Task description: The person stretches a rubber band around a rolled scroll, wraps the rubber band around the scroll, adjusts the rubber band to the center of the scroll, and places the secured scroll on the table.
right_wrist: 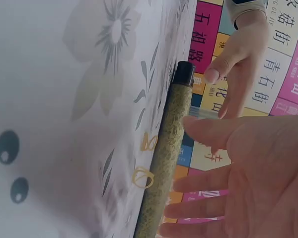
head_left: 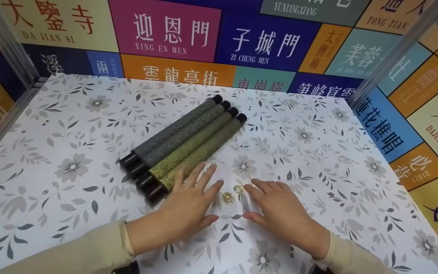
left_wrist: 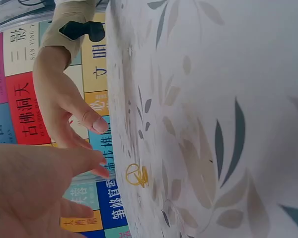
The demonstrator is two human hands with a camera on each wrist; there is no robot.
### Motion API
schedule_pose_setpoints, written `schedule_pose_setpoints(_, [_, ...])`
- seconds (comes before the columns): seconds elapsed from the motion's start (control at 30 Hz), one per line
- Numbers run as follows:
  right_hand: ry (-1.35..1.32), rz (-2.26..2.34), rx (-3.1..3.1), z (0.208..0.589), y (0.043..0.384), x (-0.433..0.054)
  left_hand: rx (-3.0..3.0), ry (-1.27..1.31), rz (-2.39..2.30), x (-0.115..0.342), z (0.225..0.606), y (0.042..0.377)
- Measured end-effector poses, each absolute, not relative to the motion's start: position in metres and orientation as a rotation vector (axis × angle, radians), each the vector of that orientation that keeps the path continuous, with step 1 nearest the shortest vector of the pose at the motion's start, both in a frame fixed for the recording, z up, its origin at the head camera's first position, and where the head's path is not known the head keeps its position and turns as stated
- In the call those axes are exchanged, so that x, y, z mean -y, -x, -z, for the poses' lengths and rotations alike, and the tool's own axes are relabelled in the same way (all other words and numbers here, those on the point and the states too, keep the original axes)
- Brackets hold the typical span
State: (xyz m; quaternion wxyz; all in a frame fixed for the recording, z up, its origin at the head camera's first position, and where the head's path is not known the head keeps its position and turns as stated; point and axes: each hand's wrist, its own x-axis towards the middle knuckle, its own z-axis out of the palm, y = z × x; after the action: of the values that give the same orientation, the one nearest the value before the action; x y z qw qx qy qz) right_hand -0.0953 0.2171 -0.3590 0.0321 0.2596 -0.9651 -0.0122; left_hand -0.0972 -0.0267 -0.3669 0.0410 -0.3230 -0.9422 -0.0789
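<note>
Several rolled scrolls with black end knobs lie side by side, slanting across the table in the head view. Two are grey, one is yellow-green (head_left: 191, 143), and the nearest is olive (head_left: 207, 150). My left hand (head_left: 188, 207) is spread palm down, its fingers overlapping the olive scroll's lower end in that view. To the right, my right hand (head_left: 280, 205) has loosely extended fingers and holds nothing. Between the hands sit two small yellow bands, probably rubber: a coiled one (head_left: 227, 197) and a looser one (head_left: 238, 189) close to the right fingertips. Both wrist views show the bands on the cloth.
A white cloth (head_left: 70, 213) with grey leaves and flowers covers the table. Behind and to the right stand colourful panels (head_left: 165, 32) with Chinese lettering. Clear corner posts (head_left: 386, 49) rise at the back left and back right.
</note>
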Motion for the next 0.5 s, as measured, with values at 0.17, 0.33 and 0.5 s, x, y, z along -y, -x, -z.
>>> schedule_pose_setpoints(0.17, [-0.814, 0.030, 2.934, 0.362, 0.102, -0.224, 2.774, 1.187, 0.240, 0.013, 0.369, 0.111])
schedule_pose_setpoints(0.33, [-0.800, 0.064, 2.923, 0.363, 0.104, -0.230, 2.697, 1.369, 0.182, -0.001, 0.367, 0.128])
schedule_pose_setpoints(0.5, [-0.788, 0.054, 2.924, 0.363, 0.103, -0.234, 2.658, 1.493, 0.141, -0.014, 0.365, 0.148])
